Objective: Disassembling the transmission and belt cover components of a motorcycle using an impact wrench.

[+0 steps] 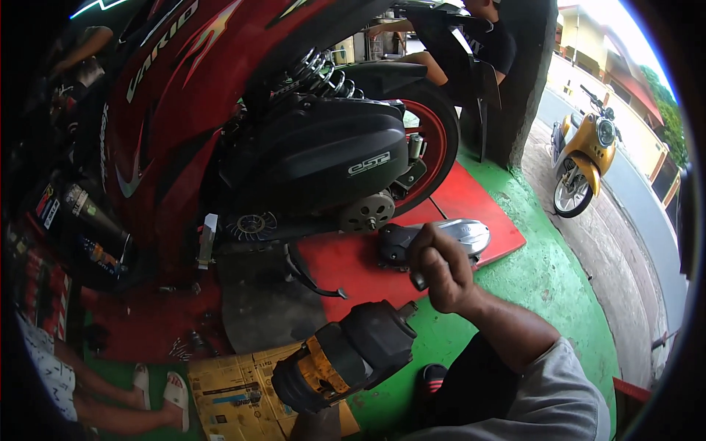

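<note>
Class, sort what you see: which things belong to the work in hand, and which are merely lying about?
In use: right hand holding a small dark tool; black-and-yellow power wrench; red scooter; grey-and-black cover.
Lying about: flattened cardboard; yellow scooter; white sandals.

The left hand was almost wholly hidden beneath the black-and-yellow power tool, only a sliver of wrist showing at the lower edge below it. To the right of the tool, the right hand closed around a small dark object whose kind could not be made out, and it covered part of the grey-and-black cover lying behind it. Far above the tool, a person by the pillar was cut off at the top edge.
</note>
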Motion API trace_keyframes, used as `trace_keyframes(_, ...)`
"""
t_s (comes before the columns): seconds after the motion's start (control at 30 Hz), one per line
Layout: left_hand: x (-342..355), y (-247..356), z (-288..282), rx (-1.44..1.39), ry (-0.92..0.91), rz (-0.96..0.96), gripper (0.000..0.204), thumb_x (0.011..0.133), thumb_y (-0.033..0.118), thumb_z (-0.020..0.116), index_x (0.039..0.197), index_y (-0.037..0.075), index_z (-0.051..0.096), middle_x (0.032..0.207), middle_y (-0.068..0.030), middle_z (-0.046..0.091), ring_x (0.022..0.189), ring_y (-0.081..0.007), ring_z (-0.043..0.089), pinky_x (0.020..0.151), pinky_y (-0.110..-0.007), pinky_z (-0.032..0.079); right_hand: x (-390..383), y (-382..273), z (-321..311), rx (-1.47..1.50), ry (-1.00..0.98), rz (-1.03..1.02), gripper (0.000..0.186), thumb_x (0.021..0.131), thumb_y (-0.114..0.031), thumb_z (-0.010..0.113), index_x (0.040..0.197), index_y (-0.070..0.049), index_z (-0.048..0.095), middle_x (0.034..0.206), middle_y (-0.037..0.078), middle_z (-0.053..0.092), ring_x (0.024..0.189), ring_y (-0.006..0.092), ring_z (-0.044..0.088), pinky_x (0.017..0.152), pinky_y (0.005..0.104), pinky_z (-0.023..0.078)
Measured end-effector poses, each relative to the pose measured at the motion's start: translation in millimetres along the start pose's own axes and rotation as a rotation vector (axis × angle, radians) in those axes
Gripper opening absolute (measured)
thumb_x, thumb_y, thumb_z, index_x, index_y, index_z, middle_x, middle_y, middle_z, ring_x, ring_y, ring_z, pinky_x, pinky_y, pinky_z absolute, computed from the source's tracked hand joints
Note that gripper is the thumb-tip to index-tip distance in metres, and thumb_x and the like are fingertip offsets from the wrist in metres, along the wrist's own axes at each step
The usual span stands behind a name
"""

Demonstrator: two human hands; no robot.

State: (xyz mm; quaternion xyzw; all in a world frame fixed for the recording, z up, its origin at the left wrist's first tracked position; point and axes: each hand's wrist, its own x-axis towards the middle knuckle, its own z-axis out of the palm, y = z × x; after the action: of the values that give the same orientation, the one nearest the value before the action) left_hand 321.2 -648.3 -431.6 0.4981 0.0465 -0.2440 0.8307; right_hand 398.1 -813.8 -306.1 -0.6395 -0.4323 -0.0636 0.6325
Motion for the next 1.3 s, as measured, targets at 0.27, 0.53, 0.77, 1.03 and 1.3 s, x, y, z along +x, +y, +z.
trace_keyframes(0.27, -32, -2, -15, -0.051, 0.113, 0.097, 0.028, 0.096, 0.02, 0.052, 0.117, 0.004, 0.06, 0.091, -0.005, 0.066, 0.078, -0.0177, 0.065, 0.075, -0.031, 0.052, -10, -15, 16, -0.14, -0.136, 0.307, 0.018, 0.1, -0.015, 0.042, 0.088, -0.004, 0.047, 0.073, 0.001, 0.043, 0.068, 0.0102, 0.041, 0.063, 0.0267, 0.038)
trace_keyframes(0.53, -61, -12, -37, 0.167, 0.199, 0.391, 0.029, 0.093, 0.015, 0.054, 0.119, 0.003, 0.06, 0.094, -0.0077, 0.067, 0.081, -0.0197, 0.067, 0.075, -0.031, 0.052, -23, -15, 24, -0.089, -0.303, 1.055, 0.027, 0.102, -0.029, 0.041, 0.092, -0.006, 0.051, 0.077, -0.003, 0.045, 0.07, 0.0052, 0.04, 0.058, 0.0232, 0.036)
trace_keyframes(0.77, -37, -27, -42, 0.572, 0.033, 0.814, 0.032, 0.091, 0.013, 0.055, 0.121, 0.003, 0.058, 0.099, -0.0117, 0.068, 0.087, -0.0223, 0.068, 0.074, -0.032, 0.053, -27, 8, 28, -0.093, -0.182, 0.258, 0.026, 0.099, -0.021, 0.04, 0.083, -0.002, 0.047, 0.069, 0.003, 0.045, 0.062, 0.0126, 0.041, 0.057, 0.0289, 0.035)
trace_keyframes(1.03, -13, -74, -38, -0.726, -0.46, 0.593, 0.028, 0.096, 0.023, 0.057, 0.117, 0.005, 0.051, 0.092, -0.0073, 0.061, 0.08, -0.0178, 0.061, 0.068, -0.033, 0.049, -4, 27, 46, -0.397, -0.14, -0.065, 0.054, 0.094, -0.044, 0.052, 0.123, 0.001, 0.047, 0.093, 0.016, 0.057, 0.073, 0.0275, 0.058, 0.065, 0.0351, 0.048)
trace_keyframes(1.3, 22, -91, -176, -0.347, 0.257, 0.932, 0.05, 0.098, 0.029, 0.057, 0.139, 0.005, 0.041, 0.127, -0.0115, 0.051, 0.122, -0.0275, 0.045, 0.099, -0.038, 0.043, -15, 42, 60, -0.739, -0.39, -0.158, 0.058, 0.089, -0.046, 0.06, 0.131, -0.006, 0.051, 0.124, 0.02, 0.054, 0.106, 0.037, 0.058, 0.089, 0.0449, 0.049)
